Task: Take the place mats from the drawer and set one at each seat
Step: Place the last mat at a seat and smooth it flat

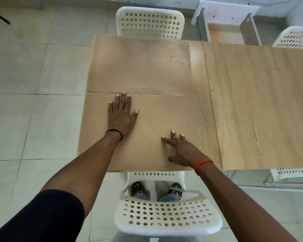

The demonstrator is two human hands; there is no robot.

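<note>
Two tan place mats lie on the left wooden table [202,109]. The near mat [147,123] covers the side by my chair, and the far mat [129,67] lies before the opposite chair. The two mats meet edge to edge across the middle of the table. My left hand [122,116] presses flat on the near mat, fingertips at its far edge. My right hand [180,149] rests on the same mat with fingers spread, closer to me. An open drawer [224,34] shows beyond the table at the upper right.
A white perforated chair [166,215] stands right below me, another [150,21] at the far side. A second wooden table [261,102] adjoins on the right, with white chairs [296,37] at its far and near sides. Pale tiled floor lies to the left.
</note>
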